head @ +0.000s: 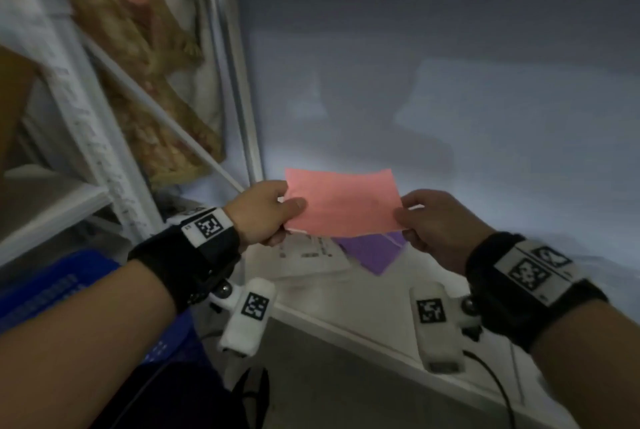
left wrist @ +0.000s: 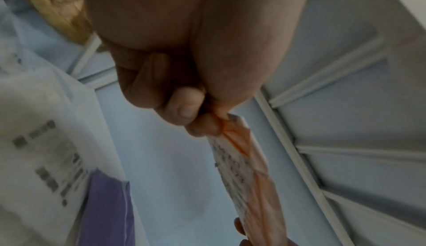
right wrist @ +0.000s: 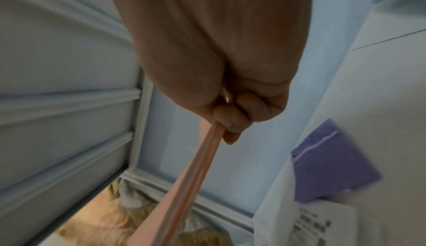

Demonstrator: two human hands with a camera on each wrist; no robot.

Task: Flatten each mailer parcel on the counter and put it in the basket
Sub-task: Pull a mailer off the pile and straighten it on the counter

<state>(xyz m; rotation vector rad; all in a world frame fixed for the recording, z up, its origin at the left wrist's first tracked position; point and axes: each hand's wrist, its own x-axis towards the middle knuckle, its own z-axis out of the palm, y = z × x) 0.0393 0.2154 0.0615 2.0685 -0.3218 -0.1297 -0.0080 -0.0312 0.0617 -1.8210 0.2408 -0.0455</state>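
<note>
A pink mailer (head: pixel 343 202) hangs flat in the air above the white counter (head: pixel 450 151), held at both ends. My left hand (head: pixel 263 212) pinches its left edge (left wrist: pixel 230 131) between thumb and fingers. My right hand (head: pixel 436 221) pinches the right edge, and the mailer (right wrist: pixel 184 186) shows there as a thin stretched pink strip. A printed label shows on its underside in the left wrist view. Below it on the counter lie a white mailer (head: pixel 311 255) with black print and a purple mailer (head: pixel 374 252). A blue basket (head: pixel 62 290) stands low at the left.
A white metal rack (head: pixel 90 138) stands at the left with a floral cloth (head: pixel 152 82) behind it. The counter's front edge (head: pixel 363 328) runs diagonally below my hands. A black cable (head: pixel 498 387) hangs at the lower right.
</note>
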